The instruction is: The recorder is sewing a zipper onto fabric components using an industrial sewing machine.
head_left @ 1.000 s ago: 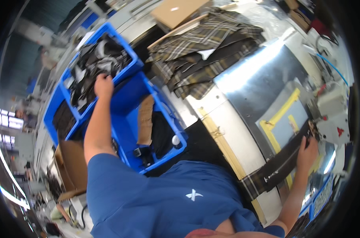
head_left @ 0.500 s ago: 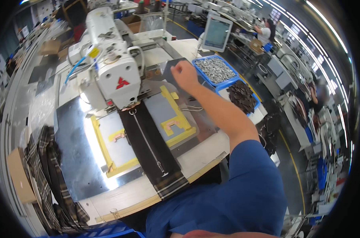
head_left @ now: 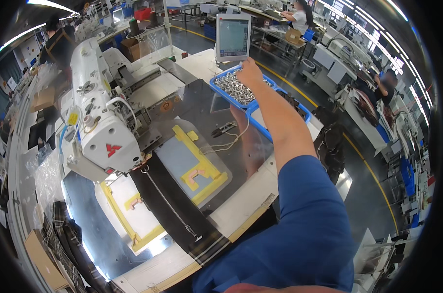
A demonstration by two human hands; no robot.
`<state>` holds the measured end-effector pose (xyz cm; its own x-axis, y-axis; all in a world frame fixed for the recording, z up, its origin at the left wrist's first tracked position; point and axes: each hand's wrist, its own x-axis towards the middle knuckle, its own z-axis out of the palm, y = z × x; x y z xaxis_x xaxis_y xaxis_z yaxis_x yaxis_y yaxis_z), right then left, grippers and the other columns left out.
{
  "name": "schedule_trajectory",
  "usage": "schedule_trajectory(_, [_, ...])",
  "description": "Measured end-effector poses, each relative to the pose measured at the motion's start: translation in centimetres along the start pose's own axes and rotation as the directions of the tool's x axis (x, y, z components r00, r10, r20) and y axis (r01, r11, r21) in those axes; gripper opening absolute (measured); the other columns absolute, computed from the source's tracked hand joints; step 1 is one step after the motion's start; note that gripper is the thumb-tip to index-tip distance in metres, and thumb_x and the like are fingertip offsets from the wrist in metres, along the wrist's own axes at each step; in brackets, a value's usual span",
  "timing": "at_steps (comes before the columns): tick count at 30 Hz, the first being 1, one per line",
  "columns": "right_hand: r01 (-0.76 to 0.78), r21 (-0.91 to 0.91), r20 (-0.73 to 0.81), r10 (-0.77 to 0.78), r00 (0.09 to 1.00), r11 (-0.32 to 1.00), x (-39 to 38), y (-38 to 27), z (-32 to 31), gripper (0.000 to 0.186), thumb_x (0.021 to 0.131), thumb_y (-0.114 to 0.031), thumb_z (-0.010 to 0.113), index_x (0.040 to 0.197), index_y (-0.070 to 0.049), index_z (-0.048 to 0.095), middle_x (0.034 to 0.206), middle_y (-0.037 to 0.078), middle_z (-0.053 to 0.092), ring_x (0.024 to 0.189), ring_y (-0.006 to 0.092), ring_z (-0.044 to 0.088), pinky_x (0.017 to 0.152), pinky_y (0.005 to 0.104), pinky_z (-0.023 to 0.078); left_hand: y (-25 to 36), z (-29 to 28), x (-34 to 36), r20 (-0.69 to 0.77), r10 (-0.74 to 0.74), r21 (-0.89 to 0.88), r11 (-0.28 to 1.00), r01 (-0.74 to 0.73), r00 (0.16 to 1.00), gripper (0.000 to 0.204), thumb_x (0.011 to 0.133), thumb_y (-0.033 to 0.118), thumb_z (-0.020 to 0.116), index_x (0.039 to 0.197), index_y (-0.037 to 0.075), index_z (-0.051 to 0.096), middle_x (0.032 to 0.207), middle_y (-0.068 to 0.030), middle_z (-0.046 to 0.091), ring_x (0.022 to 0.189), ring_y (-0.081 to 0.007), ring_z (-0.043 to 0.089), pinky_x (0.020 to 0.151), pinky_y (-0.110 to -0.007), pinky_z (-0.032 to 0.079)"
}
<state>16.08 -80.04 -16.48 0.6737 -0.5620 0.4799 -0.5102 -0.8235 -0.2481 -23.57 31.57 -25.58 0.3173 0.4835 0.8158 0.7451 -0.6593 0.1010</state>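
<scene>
My right hand (head_left: pixel 251 74) is above the near side of the screen, over a blue tray (head_left: pixel 213 87) heaped with silver metal rings (head_left: pixel 236 85). One finger points up at the screen's lower right corner; whether it touches cannot be told. The other fingers curl loosely, and I see nothing held. My left hand is out of view. Under the head of a white industrial sewing machine (head_left: pixel 104 132) lies a dark fabric strip (head_left: pixel 175 205) with a silver zipper (head_left: pixel 170 202). A metal ring (head_left: pixel 144 169) sits at its far end, and the near end is plaid, hanging over the table edge.
The tilted screen (head_left: pixel 232 36) stands behind the tray. A second blue tray (head_left: pixel 307 117) is partly behind my forearm. Yellow tape (head_left: pixel 202 156) frames the plate beside the strip. Plaid fabric (head_left: pixel 60 229) hangs at left by a cardboard piece (head_left: pixel 43 259). People sit at farther machines.
My right hand has moved away from beside the sewing machine, farther and to the right, to the screen and ring tray. The whole view has shifted; the fabric strip stays under the machine.
</scene>
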Motion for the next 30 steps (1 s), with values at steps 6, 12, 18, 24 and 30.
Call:
schedule_trajectory(6, [-0.052,-0.06,0.088,0.057,0.994,0.997,0.2,-0.6,-2.4,0.046,0.084,-0.024,0.065,0.125,-0.003,0.064,0.159,0.014,0.038,0.13,0.0353,0.055,0.107,0.0461,0.047,22.2,-5.4,-3.2,0.28,0.561,-0.64,0.714,-0.284,0.779,0.06,0.091,0.049,0.07,0.12,-0.003,0.061,0.118,-0.0266,0.059,0.115,-0.0429,0.052,0.105,-0.052,0.038])
schedule_trajectory(12, [0.014,0.043,-0.037,-0.013,0.999,0.999,2.0,-0.7,-1.4,0.036,0.085,-0.02,0.064,0.117,-0.003,0.065,0.153,0.016,0.043,0.127,0.0349,0.057,0.103,0.0449,0.05,32.7,-10.8,-4.4,0.25,0.91,-0.837,0.375,-0.399,0.33,0.071,0.092,0.047,0.068,0.14,-0.003,0.052,0.142,-0.0294,0.048,0.128,-0.0471,0.046,0.107,-0.054,0.037])
schedule_trajectory(18, [0.256,-0.004,-0.206,-0.251,0.946,0.967,5.2,-3.5,-4.9,0.027,0.086,-0.017,0.062,0.109,-0.005,0.063,0.152,0.016,0.044,0.122,0.0366,0.061,0.099,0.0465,0.052,33.6,-10.4,-3.9,0.199,0.958,-0.828,0.277,-0.487,0.206,0.072,0.092,0.042,0.067,0.144,-0.004,0.047,0.148,-0.0313,0.043,0.132,-0.0505,0.042,0.111,-0.057,0.031])
schedule_trajectory(24, [0.28,-0.056,-0.146,-0.286,0.947,0.958,7.3,-6.0,-7.2,0.031,0.085,-0.016,0.062,0.115,-0.006,0.061,0.158,0.014,0.037,0.114,0.0375,0.066,0.095,0.0496,0.054,33.4,-10.3,-4.1,0.211,0.959,-0.815,0.28,-0.507,0.19,0.073,0.092,0.042,0.067,0.145,-0.003,0.046,0.148,-0.0312,0.042,0.133,-0.0496,0.041,0.112,-0.058,0.03])
schedule_trajectory(30, [0.242,-0.107,0.025,-0.241,0.97,0.964,7.4,-7.3,-7.5,0.038,0.087,-0.017,0.06,0.123,-0.003,0.06,0.164,0.011,0.031,0.118,0.0347,0.064,0.097,0.0497,0.053,33.2,-10.3,-4.1,0.214,0.958,-0.816,0.283,-0.505,0.19,0.072,0.094,0.043,0.065,0.146,-0.002,0.045,0.15,-0.03,0.042,0.134,-0.0493,0.04,0.113,-0.058,0.028])
